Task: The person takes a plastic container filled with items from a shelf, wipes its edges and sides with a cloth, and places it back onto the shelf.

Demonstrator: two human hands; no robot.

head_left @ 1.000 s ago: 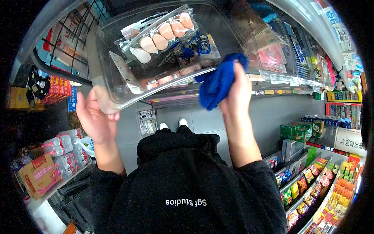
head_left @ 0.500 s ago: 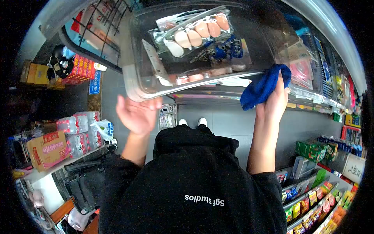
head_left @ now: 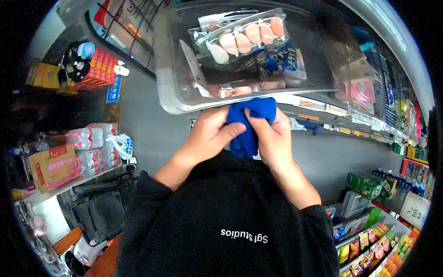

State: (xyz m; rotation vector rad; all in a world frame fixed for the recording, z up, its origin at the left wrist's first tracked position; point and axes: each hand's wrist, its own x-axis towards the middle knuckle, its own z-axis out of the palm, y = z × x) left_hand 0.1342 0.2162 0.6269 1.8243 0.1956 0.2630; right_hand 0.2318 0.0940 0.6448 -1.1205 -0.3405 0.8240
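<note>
A bunched blue cloth [head_left: 249,122] hangs between my two hands, in front of my chest. My left hand [head_left: 213,131] grips its left side, with the thumb lying across the front. On the other side, my right hand [head_left: 274,134] is closed on the cloth, thumb pressed into a fold. Just beyond them sits a clear plastic bin [head_left: 170,104] on the shelf. Inside it lie a bag of makeup sponges [head_left: 244,42], a blue packaged item [head_left: 277,64] and a pack of pinkish pieces [head_left: 237,87].
A black wire rack [head_left: 131,34] stands left of the bin. Pink packaged goods [head_left: 364,87] are to its right. At left are bottle packs [head_left: 94,147] and a cardboard box [head_left: 54,168]. Snack racks [head_left: 364,244] stand at lower right.
My right hand has brought the blue cloth left and down from the bin's right front corner. My left hand, open before, has moved right and taken hold of it.
</note>
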